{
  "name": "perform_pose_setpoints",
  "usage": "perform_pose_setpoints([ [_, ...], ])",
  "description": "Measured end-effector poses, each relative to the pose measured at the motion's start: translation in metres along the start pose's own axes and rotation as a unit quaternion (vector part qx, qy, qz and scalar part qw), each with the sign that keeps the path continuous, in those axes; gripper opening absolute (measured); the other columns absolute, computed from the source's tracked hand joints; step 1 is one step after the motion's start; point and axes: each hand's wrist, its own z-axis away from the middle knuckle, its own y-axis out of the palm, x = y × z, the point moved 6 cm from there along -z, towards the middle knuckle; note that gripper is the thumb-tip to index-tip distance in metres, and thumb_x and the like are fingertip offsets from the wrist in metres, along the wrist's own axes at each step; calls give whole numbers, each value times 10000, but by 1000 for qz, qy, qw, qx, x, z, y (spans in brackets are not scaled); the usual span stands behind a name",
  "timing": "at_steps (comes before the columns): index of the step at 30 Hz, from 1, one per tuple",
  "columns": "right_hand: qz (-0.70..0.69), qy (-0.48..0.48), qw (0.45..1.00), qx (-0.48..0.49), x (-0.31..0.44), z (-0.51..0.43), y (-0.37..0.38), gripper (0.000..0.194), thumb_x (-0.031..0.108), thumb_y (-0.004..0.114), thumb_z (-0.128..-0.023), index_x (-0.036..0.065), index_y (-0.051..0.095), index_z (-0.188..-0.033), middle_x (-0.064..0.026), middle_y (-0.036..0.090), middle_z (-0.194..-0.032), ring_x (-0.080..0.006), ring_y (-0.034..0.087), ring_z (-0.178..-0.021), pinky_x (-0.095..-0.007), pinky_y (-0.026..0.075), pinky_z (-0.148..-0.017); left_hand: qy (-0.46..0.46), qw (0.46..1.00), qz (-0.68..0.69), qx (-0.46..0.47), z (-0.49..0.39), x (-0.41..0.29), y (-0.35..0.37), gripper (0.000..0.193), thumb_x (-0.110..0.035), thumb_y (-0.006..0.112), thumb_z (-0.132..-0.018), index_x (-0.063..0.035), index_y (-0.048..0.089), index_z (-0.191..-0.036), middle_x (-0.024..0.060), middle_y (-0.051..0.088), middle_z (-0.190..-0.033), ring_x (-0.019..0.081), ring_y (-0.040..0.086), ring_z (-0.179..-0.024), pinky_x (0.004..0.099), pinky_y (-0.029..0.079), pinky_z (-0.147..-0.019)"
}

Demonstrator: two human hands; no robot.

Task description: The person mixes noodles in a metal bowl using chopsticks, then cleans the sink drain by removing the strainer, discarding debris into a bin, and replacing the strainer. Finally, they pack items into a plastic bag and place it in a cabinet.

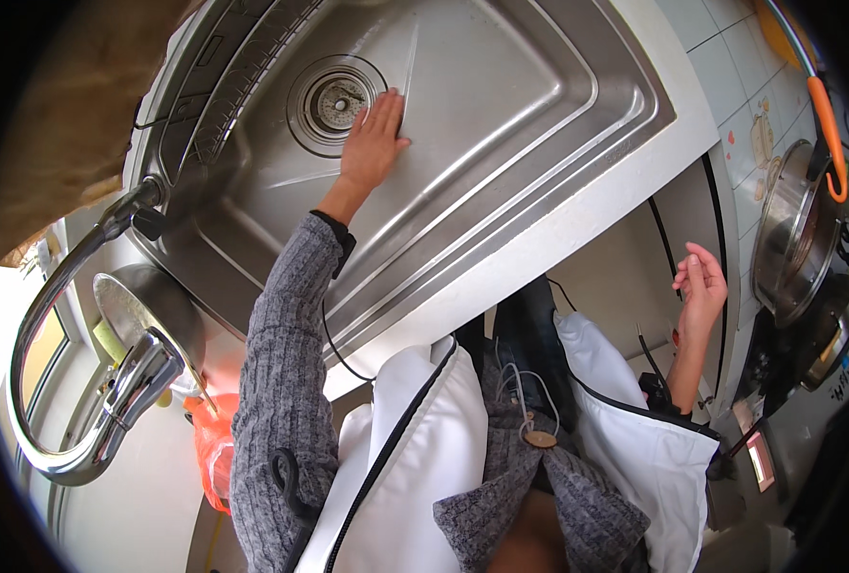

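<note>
My left hand [373, 147] lies palm down in the stainless steel sink [467, 107], fingers extended beside the round drain strainer [337, 104]. Nothing shows in its grasp. A dark band circles that wrist below a grey knit sleeve. My right hand [701, 283] hangs over the floor to the right of the white counter edge [539, 265], its fingers loosely curled and apparently holding nothing. At the left, the chrome faucet [26, 344] arches away from the basin, and its spray head [141, 372] hangs in front of a metal bowl [145, 308].
An orange plastic bag [213, 444] sits below the bowl. At the right are a metal pot [790, 236], a pan [833, 344] and a hanging orange-handled utensil [825, 122]. A brown sheet-like object [66, 129] fills the upper left. A tiled wall [747, 86] borders the sink.
</note>
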Motion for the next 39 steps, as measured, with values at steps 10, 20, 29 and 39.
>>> perform_pose_setpoints([
  [10, -17, -10, 999, 43, 3, -6, 17, 219, 121, 562, -948, -8, 618, -1116, -16, 581, -787, -62, 514, -626, -189, 424, -549, -101, 995, -15, 14, -20, 33, -15, 536, -328, 420, -973, -79, 330, -1438, 81, 283, -1523, 270, 252, -1408, 507, 218, -1121],
  [20, 12, 9, 1000, 19, 4, -2, 11, 219, 116, 582, -930, -16, 622, -1100, -27, 589, -776, -69, 518, -616, -196, 436, -541, 211, 968, 132, -12, -111, -132, 0, 566, -278, 428, -968, -125, 238, -1479, 19, 232, -1546, 209, 199, -1427, 451, 198, -1155],
  [29, 9, 3, 1000, 16, 7, -1, -1, 225, 131, 578, -942, 2, 618, -1122, -19, 595, -811, -57, 531, -655, -186, 434, -556, -23, 993, 91, -64, -38, -32, 6, 704, -385, 512, -915, -56, 235, -1471, 79, 245, -1538, 235, 244, -1412, 438, 235, -1132],
  [39, -9, -16, 997, 73, 18, -11, 44, 221, 123, 570, -944, 3, 619, -1123, -15, 585, -788, -58, 524, -631, -184, 435, -546, -154, 975, 120, -107, 20, 62, -33, 558, -278, 493, -944, -61, 332, -1432, 114, 315, -1500, 303, 269, -1394, 494, 242, -1110],
])
